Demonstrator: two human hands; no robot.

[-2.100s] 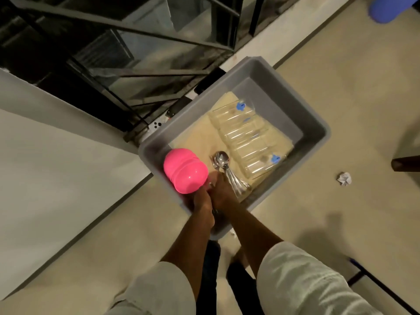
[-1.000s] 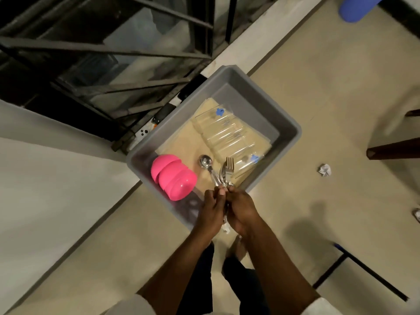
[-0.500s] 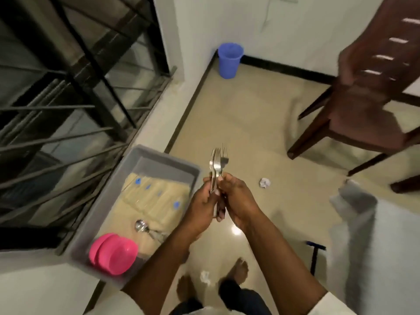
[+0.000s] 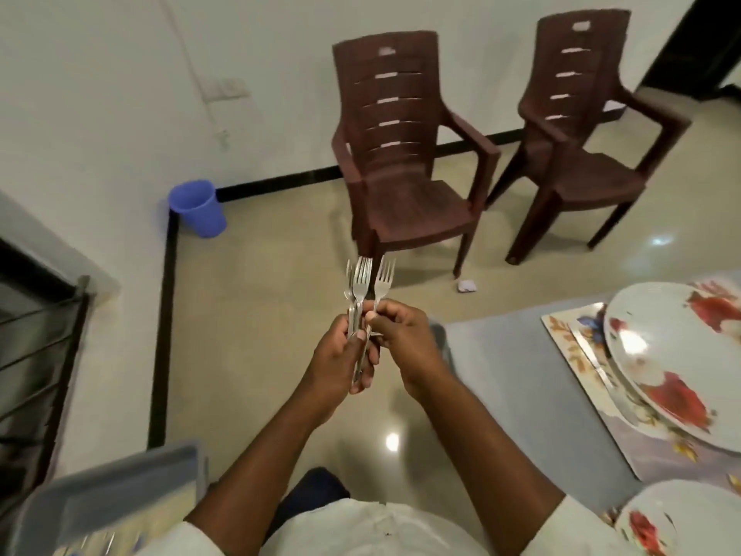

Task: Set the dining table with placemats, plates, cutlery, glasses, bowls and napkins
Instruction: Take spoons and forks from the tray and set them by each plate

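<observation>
Single head view, worn camera, wide-angle. Looks forward and down from standing height. Both hands (image 4: 371, 347) near, centre frame. Floor and two chairs (image 4: 405, 154) farther ahead; table edge (image 4: 501, 355) at right; wall beyond. No second view.

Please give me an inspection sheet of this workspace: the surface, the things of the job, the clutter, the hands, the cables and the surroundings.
Surface: dining table with a grey cover, at right; only part of it is in view.
Job's things: bundle of forks, tines up; two floral plates, the farther one on floral placemats; grey tub at lower left, blurred.
Clutter: crumpled paper on the floor.
Hands: left hand grips the fork handles; right hand pinches one fork, set slightly apart.
Cables: white conduit runs down the wall to a switch plate.
Surroundings: two brown plastic chairs, blue bin, metal railing.
</observation>
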